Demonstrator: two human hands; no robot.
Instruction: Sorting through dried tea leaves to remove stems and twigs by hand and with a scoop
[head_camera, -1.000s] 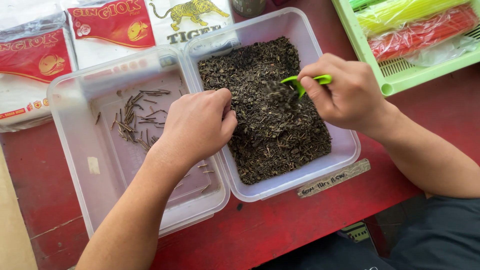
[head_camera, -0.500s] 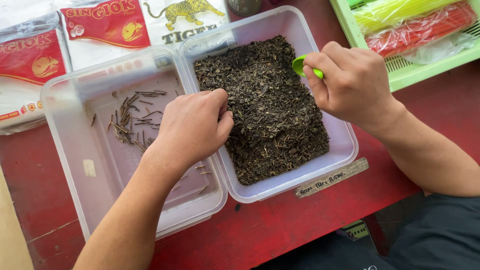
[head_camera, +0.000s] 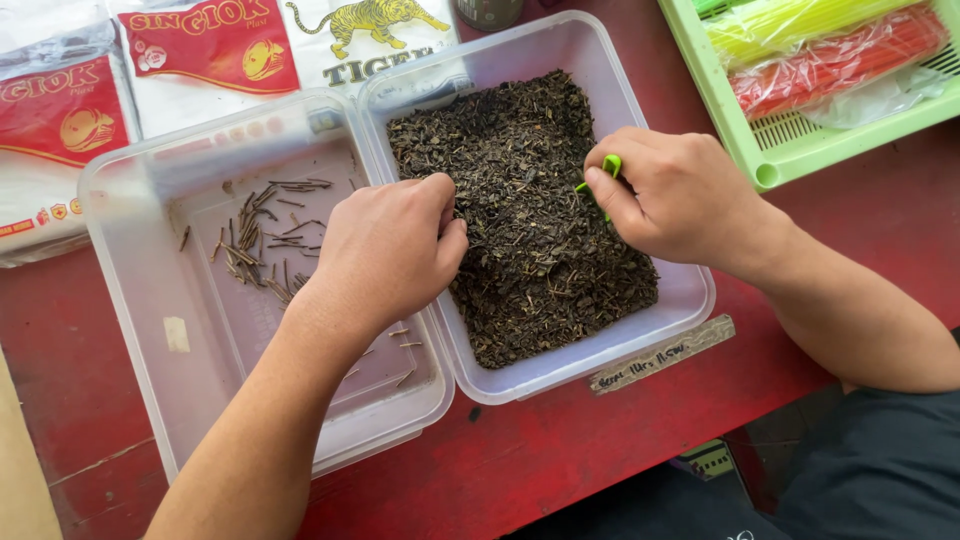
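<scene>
Pinching green tweezers (head_camera: 603, 175) in the right hand's (head_camera: 680, 195) closed grip, tips slanting down-left into dried leaves (head_camera: 520, 210).

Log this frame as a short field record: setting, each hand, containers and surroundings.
setting: red table, seen from above
left hand: fingers curled, resting at the edge of the dark dried leaves
right hand: pinching green tweezers over the leaves
right tub: clear plastic, filled with the leaves
left tub: clear plastic, holds a few brown stems
surroundings: printed packets behind; green basket with bagged straws
</scene>
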